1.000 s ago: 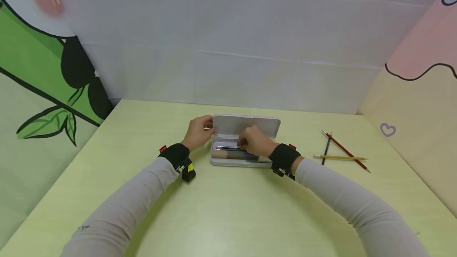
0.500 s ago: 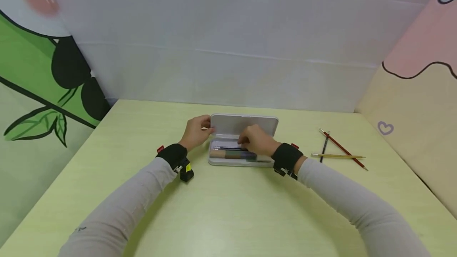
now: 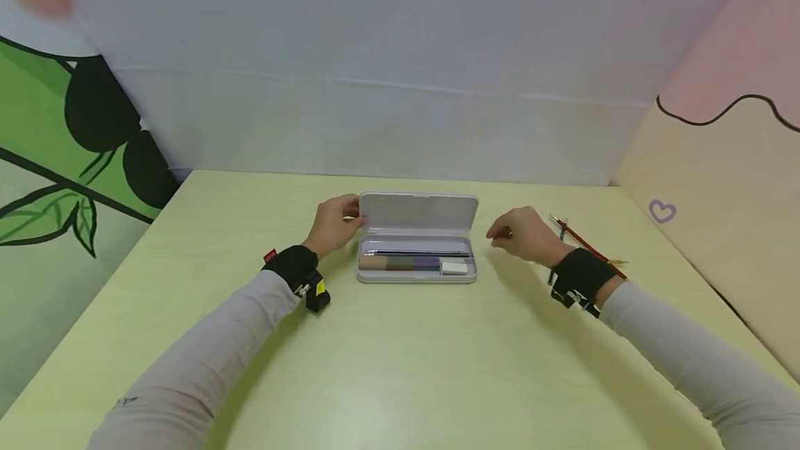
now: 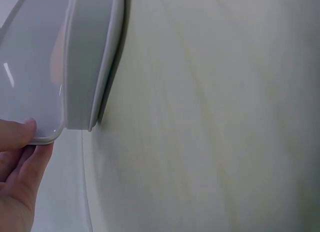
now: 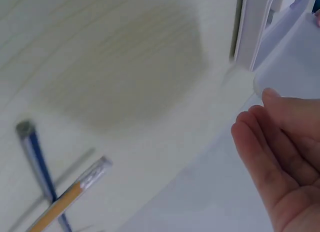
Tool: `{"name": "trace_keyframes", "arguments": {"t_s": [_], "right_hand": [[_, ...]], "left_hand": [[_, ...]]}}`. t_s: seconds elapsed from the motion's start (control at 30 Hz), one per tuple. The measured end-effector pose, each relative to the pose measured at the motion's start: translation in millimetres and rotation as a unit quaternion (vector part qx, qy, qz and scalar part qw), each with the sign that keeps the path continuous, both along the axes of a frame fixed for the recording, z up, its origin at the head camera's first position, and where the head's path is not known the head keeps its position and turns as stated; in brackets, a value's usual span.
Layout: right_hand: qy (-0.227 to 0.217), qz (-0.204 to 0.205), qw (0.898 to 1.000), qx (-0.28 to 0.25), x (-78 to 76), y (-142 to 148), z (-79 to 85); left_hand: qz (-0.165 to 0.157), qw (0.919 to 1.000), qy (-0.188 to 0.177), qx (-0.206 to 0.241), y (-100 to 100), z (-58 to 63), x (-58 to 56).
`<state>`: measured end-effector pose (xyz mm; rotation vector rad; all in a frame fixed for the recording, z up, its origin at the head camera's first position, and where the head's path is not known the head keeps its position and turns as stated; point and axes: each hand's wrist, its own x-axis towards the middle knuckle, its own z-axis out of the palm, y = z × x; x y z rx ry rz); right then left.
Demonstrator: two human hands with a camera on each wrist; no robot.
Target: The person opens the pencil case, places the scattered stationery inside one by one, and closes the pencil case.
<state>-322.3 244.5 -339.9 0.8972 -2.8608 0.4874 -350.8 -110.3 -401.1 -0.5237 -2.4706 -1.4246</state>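
A pale grey pencil case stands with its lid raised. Inside lie at least one dark pencil, a strip banded in brown, green and purple, and a white eraser. My left hand pinches the lid's left edge; in the left wrist view the thumb presses the lid's inner face with the fingers behind it. To the right of the case, my right hand hovers with loosely bent fingers and nothing in them.
Right of the case, a red pencil, a yellow pencil and a dark pencil lie crossed, partly behind my right wrist. The right wrist view shows a yellow-orange pencil over a blue one. A white wall borders the table's back.
My right hand has left the inside of the case and moved right, toward the loose pencils, uncovering the eraser. My left hand keeps its hold on the lid. The view has shifted slightly.
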Motion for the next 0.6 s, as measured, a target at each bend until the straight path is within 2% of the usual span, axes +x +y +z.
{"name": "trace_keyframes", "arguments": {"t_s": [0.2,0.37,0.6], "right_hand": [[-0.007,-0.032,0.999,0.008,-0.3,42.8,11.0],[-0.008,-0.055,0.998,0.020,-7.2,74.1,13.6],[-0.008,-0.048,0.997,0.053,-20.2,107.6,9.2]], "left_hand": [[0.002,1.0000,-0.004,0.001,1.0,-1.5,-2.0],[0.003,1.0000,-0.009,0.002,1.2,-1.2,-5.6],[0.008,1.0000,-0.003,0.006,3.8,-0.4,-9.8]]}}
